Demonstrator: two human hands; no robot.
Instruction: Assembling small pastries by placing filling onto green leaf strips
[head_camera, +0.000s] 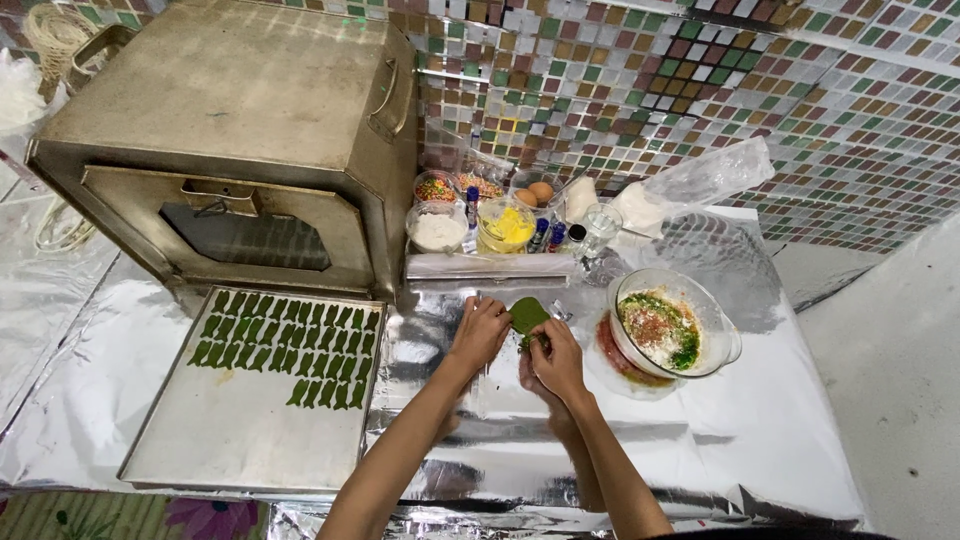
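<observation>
While both hands' fingers (537, 345) pinch it, the green leaf (527, 313) looks flat, glossy and partly folded.

Green leaf (527, 314) flat, held above foil

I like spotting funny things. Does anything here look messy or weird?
Nothing is spilled or broken. The leaf rolls fill only the far end of the baking tray, and both hands hold a green leaf.
</observation>
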